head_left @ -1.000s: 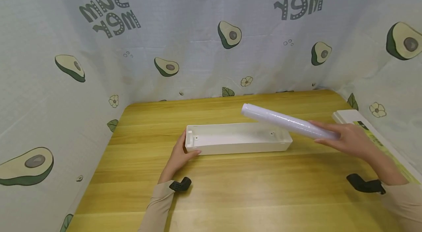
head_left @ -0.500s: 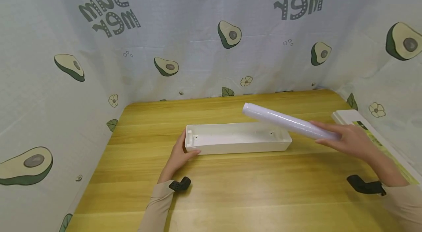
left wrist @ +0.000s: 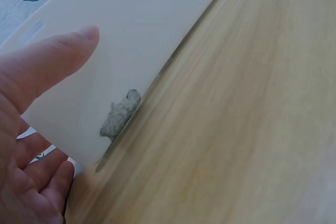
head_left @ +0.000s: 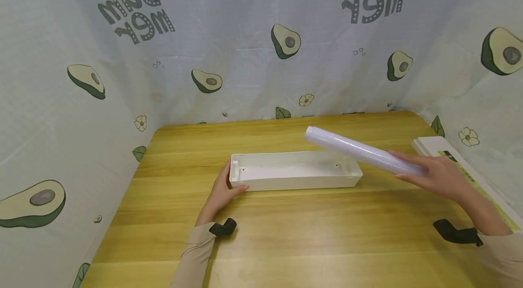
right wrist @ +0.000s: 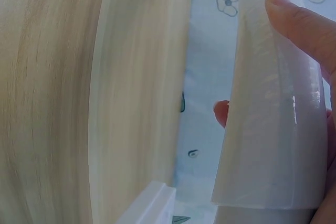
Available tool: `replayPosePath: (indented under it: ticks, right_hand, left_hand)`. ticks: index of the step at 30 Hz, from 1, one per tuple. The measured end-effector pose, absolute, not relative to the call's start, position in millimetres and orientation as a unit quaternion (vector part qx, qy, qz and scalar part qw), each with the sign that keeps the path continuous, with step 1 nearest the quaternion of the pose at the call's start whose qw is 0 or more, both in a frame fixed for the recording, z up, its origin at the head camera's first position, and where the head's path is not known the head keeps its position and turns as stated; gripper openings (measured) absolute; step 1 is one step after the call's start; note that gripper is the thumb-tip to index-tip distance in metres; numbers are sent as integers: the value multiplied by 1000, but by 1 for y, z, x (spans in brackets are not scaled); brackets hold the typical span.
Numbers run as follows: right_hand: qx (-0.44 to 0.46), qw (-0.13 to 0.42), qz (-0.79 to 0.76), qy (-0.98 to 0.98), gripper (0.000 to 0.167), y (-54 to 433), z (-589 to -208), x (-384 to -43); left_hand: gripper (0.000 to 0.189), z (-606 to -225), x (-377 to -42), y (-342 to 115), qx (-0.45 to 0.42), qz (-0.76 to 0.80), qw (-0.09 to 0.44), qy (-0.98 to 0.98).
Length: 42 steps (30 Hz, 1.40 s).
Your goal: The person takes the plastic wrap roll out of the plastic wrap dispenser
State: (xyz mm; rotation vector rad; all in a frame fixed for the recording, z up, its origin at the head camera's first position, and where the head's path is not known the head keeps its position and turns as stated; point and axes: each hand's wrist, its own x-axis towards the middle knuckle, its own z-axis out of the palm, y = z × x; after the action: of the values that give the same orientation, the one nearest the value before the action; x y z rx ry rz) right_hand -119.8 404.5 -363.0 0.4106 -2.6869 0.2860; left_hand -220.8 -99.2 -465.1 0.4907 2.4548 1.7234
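Observation:
A long white plastic box, with no top on it, lies across the wooden table. At its left end my left hand holds it, thumb along the front wall and the other fingers behind the end wall. The left wrist view shows the thumb on the white box, above a grey smudged patch near its bottom edge. My right hand grips a roll of glossy plastic film by its right end. That roll is tilted, its far end raised above and behind the box. In the right wrist view, thumb and fingers wrap the film roll.
On the table's right side lies a long white piece with a green and yellow label, partly behind my right arm. A curtain printed with avocados hangs behind and beside the wooden table.
My right hand and the film roll have shifted very slightly to the right. The left hand and the box look the same.

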Motion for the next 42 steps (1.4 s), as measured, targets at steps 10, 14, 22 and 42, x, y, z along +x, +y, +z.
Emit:
replayPosePath:
  ticks: [10, 14, 22, 42]
  right_hand:
    - [136, 210, 114, -961, 70, 412, -366, -113]
    - [119, 200, 115, -966, 70, 413, -365, -109]
    - [108, 202, 108, -967, 71, 417, -366, -105]
    - [86, 201, 105, -970, 71, 429, -365, -92]
  left_hand:
    - [97, -466, -221, -99, 161, 569, 52, 805]
    - [97, -466, -221, -98, 164, 570, 52, 803]
    - [97, -466, -221, -98, 168, 562, 45, 808]
    - [98, -467, -222, -99, 164, 574, 63, 800]
